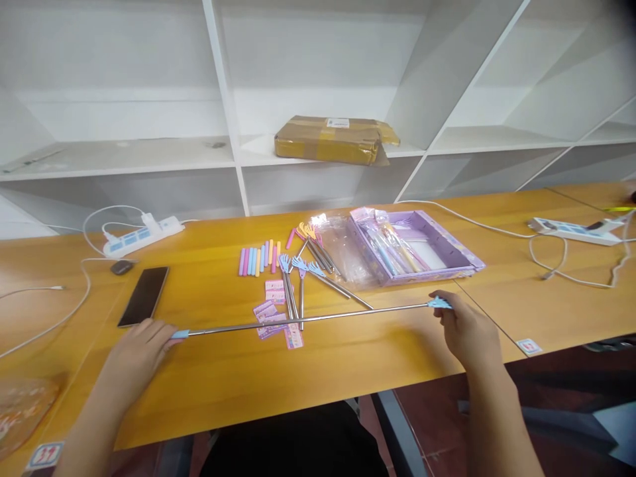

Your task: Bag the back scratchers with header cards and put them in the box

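A long thin metal rod [338, 317] stretches across the front of the table between my two hands. My left hand [144, 351] is closed on its blue handle end. At the other end, my right hand [464, 324] pinches the light blue claw-shaped head [440, 303]. Behind the rod lie several short metal rods with blue claw heads [299, 264] and others with orange and pink heads [307, 230]. A row of coloured tubes [259, 259] is to their left. Small pink and purple cards [275, 291] lie partly under the rods.
A purple box [470, 264] holds wrapped items, with clear plastic bags [348, 255] beside it. A black phone [144, 296] and a power strip [144, 237] are at left, another strip [576, 230] at right. A cardboard box [328, 140] sits on the shelf.
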The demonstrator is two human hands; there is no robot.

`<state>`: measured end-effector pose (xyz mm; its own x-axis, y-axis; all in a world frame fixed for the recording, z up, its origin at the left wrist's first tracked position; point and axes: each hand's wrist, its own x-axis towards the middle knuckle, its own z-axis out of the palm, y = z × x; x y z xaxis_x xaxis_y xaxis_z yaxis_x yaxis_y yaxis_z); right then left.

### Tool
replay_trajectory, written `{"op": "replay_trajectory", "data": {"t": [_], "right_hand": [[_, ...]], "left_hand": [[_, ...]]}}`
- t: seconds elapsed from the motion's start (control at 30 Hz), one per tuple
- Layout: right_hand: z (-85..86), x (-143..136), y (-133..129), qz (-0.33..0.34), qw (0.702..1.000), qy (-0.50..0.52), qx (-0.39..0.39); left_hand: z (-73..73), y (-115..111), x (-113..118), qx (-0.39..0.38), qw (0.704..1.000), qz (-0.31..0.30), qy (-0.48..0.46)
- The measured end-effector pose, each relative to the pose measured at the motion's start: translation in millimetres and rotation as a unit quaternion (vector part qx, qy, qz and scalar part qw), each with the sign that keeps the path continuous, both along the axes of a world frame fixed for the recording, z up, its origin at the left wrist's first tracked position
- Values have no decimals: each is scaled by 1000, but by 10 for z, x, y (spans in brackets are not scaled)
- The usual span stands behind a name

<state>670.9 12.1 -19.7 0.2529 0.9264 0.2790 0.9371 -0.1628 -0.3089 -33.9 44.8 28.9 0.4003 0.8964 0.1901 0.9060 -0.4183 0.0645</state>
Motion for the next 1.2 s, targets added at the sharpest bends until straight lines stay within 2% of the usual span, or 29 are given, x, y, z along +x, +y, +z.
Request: {"op": "replay_trajectory", "data": {"t": [0.17, 0.27, 0.43, 0.7, 0.8, 0.9, 0.97, 1.03, 1.13, 1.17, 1.2], "right_hand": [[-164, -76, -184, 18, 997, 44, -69], [-259, -98, -271, 14, 994, 55, -90], [-313, -118, -183, -52, 991, 92, -82], [-301, -223, 79, -67, 994, 34, -84], [-242, -279, 149, -56, 995, 18, -84], [-101, -379, 248, -32, 996, 20, -84], [34, -559, 312, -2, 996, 28, -79], [170, -904, 334, 19, 997, 8, -76], [278, -1727, 223, 15, 994, -61, -90], [278, -2031, 153, 43, 993, -69, -90], [263, -2316, 79, 99, 988, -75, -92]], "left_hand": [[-317, -186, 15, -14, 1000, -14, 10], [-388, -275, -1, -44, 999, -9, 3], [-345, -243, 37, -67, 998, 3, -12], [-339, -149, 163, -49, 999, 0, -22], [-300, -162, 148, -40, 998, -11, -36], [-244, -199, 204, -33, 998, -18, -55], [-220, -239, 337, -44, 997, -26, -58], [-213, -283, 560, -60, 996, -38, -52], [-235, -323, 1001, -63, 995, -68, -46], [-250, -326, 1146, -61, 994, -77, -47], [-269, -324, 1273, -58, 994, -83, -48]]}}
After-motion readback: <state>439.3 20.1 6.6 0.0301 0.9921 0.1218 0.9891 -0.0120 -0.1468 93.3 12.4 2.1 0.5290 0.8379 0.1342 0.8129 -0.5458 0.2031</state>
